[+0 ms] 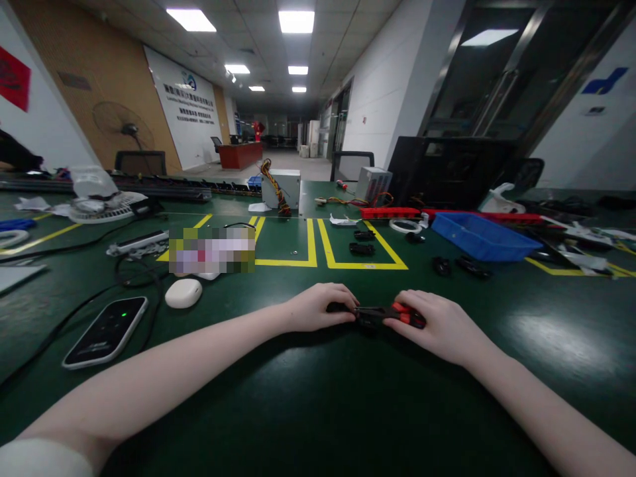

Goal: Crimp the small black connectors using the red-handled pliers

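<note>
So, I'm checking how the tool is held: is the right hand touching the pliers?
Touching. The head view shows the right hand closed around the red-and-black handles of the pliers.

Looks forward and down from head height, close above and behind the grip on red-handled pliers (381,311); faces across the green tabletop (318,404), wide enough for forearms (209,351) this side of the grip and office ceiling (338,40) far beyond.
</note>
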The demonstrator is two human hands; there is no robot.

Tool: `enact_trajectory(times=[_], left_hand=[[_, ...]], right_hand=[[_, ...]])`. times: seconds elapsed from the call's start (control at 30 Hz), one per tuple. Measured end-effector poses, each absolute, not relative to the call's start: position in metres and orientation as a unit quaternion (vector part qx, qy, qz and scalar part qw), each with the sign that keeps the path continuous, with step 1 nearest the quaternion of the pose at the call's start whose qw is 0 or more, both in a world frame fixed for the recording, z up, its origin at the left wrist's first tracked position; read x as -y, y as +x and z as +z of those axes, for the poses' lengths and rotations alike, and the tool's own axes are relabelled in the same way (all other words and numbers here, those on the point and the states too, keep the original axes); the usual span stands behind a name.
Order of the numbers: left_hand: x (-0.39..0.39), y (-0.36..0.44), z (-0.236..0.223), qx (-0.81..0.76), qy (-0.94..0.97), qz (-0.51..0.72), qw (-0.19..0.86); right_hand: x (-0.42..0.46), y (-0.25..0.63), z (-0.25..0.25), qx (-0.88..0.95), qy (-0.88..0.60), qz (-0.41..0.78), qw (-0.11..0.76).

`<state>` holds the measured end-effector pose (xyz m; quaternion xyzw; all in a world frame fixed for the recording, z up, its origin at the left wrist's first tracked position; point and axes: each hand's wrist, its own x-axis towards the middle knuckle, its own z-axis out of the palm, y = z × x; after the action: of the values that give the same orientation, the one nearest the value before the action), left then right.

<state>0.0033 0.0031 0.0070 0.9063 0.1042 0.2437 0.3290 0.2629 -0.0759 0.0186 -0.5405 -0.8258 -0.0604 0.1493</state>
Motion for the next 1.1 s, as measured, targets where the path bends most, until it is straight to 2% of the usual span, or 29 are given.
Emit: enact_trajectory(times=[0.37, 0.6, 1.1], left_hand=[[-0.0050, 0.0033, 0.0056, -0.110, 0.903, 0.244, 0.337], [-0.0045, 0.0026, 0.0068, -0.107, 0.908, 0.234, 0.330], [-0.0070, 0.0020, 0.0029, -0.112, 0.903, 0.240, 0.338]], right_hand=[[0.0722, 0.2624, 0.0134, 0.823, -0.540, -0.061, 0.163], [0.0731, 0.2582, 0.0157, 0.829, -0.528, -0.105, 0.152], [0.0767, 0.2638, 0.0185, 0.841, -0.479, -0.160, 0.193]])
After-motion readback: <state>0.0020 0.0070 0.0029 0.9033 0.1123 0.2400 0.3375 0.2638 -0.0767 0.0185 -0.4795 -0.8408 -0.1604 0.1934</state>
